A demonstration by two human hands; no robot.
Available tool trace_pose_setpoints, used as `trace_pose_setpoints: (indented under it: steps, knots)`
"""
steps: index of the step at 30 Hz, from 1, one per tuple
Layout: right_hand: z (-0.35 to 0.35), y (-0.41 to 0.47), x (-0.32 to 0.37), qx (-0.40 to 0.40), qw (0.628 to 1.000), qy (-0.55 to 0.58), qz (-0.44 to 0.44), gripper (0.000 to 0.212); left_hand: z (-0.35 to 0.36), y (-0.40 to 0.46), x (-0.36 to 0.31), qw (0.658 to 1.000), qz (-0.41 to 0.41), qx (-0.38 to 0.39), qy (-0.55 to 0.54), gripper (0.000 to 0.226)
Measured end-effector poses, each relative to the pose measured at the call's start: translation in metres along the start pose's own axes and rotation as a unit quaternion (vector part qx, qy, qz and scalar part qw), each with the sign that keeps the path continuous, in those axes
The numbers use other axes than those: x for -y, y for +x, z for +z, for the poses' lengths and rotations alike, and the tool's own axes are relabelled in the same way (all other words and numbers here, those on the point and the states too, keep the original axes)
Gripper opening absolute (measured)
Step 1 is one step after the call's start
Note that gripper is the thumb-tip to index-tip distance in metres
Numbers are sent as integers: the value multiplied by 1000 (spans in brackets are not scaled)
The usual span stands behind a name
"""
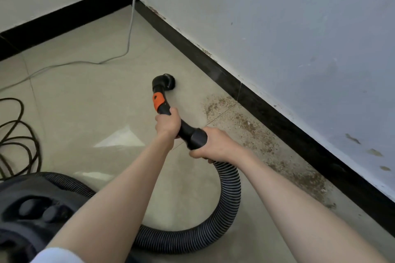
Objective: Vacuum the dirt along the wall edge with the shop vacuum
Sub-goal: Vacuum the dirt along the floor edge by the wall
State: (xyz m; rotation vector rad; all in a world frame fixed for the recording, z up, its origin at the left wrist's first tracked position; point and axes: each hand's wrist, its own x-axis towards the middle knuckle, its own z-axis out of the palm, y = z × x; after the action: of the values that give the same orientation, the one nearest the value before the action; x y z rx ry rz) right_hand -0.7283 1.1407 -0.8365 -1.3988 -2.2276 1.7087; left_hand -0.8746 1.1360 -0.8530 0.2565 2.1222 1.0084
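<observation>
Left hand (167,123): grip closed round wand (168,111). Right hand (210,144): grip closed round hose cuff (197,137). Brush nozzle (165,81) near baseboard (224,77), short of dirt (252,128); open floor (89,100) left.

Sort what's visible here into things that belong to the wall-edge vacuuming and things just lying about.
Belongs to the job:
- brush nozzle
- black wand, gripped by the left hand and right hand
- ribbed hose
- shop vacuum body
- dirt along the black baseboard

Just lying about:
- grey cable hanging down the wall
- coiled dark cord; its link to the vacuum isn't visible
</observation>
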Motion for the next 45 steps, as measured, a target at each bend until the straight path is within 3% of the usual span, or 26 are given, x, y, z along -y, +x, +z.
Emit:
trace_pose_setpoints:
  steps: [4, 8, 15, 22, 29, 34, 40, 45]
  knots:
    - [-19, 14, -6, -37, 999, 16, 12, 33, 22, 15, -22, 998, 11, 56, 9, 50]
    - [-26, 14, -14, -37, 999, 32, 14, 28, 37, 11, -27, 998, 18, 65, 6, 49]
    - [5, -25, -14, 48, 999, 16, 0, 28, -1, -30, 24, 999, 9, -37, 11, 51]
    - [41, -58, -10, 97, 990, -93, -27, 43, -45, -76, 66, 994, -37, -97, -19, 49]
    - [54, -104, -26, 122, 985, -120, -23, 41, -52, -119, 99, 995, -64, -69, -14, 50]
    - [55, -124, -36, 118, 992, -49, -6, 35, -45, -131, 99, 997, -61, -39, 9, 52]
    - [46, -139, -48, 54, 997, 40, 23, 31, -17, -132, 81, 998, -28, 32, 42, 50]
    - [34, -136, -51, 12, 998, 50, 41, 33, 4, -124, 66, 995, 0, 72, 68, 51]
